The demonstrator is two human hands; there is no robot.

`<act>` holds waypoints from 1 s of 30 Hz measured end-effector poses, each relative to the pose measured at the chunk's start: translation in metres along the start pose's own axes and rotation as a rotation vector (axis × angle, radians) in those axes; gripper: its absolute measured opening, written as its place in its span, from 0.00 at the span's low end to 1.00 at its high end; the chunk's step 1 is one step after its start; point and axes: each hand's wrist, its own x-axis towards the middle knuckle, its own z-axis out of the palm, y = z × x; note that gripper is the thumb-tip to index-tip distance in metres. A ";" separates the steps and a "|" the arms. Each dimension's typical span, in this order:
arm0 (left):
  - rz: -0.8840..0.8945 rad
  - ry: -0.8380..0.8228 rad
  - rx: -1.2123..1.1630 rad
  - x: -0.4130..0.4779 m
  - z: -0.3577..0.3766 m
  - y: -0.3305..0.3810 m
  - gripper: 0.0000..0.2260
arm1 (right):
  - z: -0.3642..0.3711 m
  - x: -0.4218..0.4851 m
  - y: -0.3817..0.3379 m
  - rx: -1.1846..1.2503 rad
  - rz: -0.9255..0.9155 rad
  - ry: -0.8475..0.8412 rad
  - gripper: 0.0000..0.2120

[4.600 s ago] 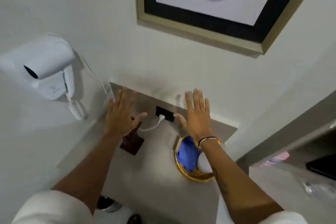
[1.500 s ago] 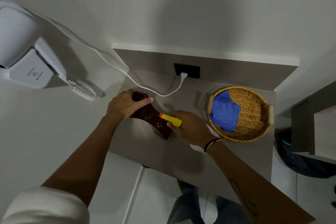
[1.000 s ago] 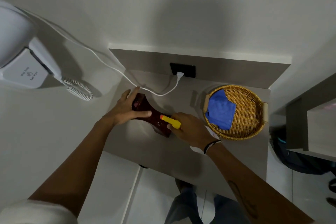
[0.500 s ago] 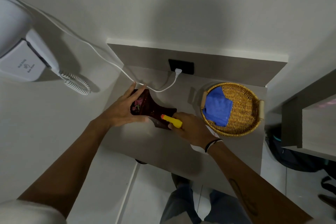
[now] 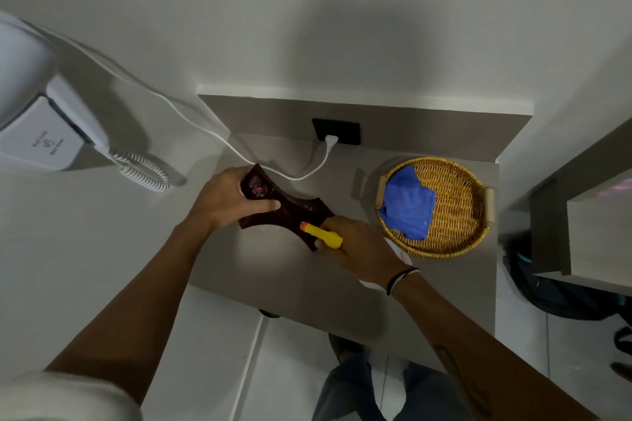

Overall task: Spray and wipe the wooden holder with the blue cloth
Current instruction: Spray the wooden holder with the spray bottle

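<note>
The dark wooden holder (image 5: 294, 212) lies tipped over on the grey counter (image 5: 273, 270), its open top turned towards me and small items visible inside. My left hand (image 5: 227, 203) grips its upper end, thumb across the narrow waist. My right hand (image 5: 359, 246) holds a spray bottle (image 5: 321, 235) with a yellow head and orange nozzle; the nozzle points at the holder's lower end from very close. The bottle's white body is mostly hidden under my wrist. The blue cloth (image 5: 408, 208) lies crumpled in a round wicker basket (image 5: 461, 215) to the right.
A white wall-mounted hair dryer (image 5: 37, 120) hangs at the left with a coiled cord (image 5: 143, 171). Its white cable (image 5: 307, 171) runs across the counter's back to a black socket (image 5: 337, 131). A cabinet (image 5: 588, 232) stands at the right. My legs show below the counter's edge.
My left hand has turned the holder so its open top faces me more. The spray nozzle has stayed close to the holder's lower end. The cloth still lies in the basket.
</note>
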 end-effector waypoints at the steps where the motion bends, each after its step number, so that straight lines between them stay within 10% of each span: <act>1: -0.034 -0.007 0.016 0.002 -0.001 0.002 0.23 | 0.000 0.000 -0.001 0.002 0.005 0.011 0.08; 30: -0.399 0.066 0.025 -0.006 0.012 -0.006 0.40 | 0.012 0.008 0.003 -0.029 0.078 0.012 0.12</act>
